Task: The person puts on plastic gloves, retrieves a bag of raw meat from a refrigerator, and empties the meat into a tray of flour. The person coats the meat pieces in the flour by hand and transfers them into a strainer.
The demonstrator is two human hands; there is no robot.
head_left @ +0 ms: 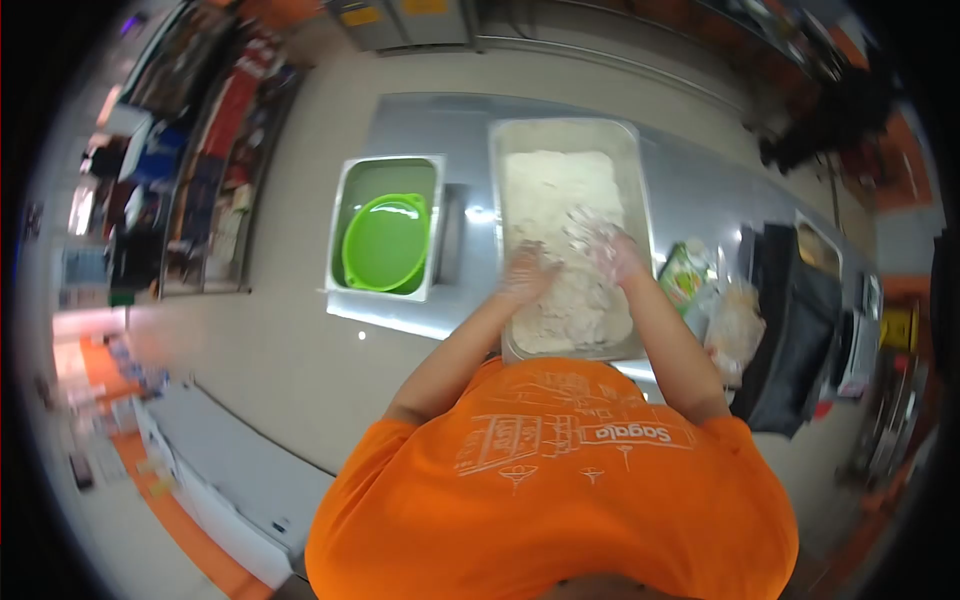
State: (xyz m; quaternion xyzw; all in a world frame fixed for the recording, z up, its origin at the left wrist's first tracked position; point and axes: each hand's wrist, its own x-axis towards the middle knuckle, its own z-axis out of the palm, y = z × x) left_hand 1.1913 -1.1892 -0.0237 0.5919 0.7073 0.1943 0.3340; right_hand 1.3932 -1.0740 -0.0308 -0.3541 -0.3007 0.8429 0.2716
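Note:
A long metal tray [497, 160] holds a thick bed of white, flour-like powder [560, 180], lumpier at the end close to my body. Both hands are inside the tray, coated with the powder. Over the left side of the bed, my left hand [528, 273] is slightly blurred, its fingers apart and touching the powder. My right hand [607, 250] lies near the tray's right wall with fingers spread on the powder. Neither hand shows a tool in it.
The tray stands on a steel table [430, 115]. To its left, a square metal pan [438, 190] contains a green round bowl [385, 245]. On the right are a green-and-white packet [685, 275], a clear plastic bag [735, 330] and a black bag [795, 325]. A person [835, 115] stands at the far right.

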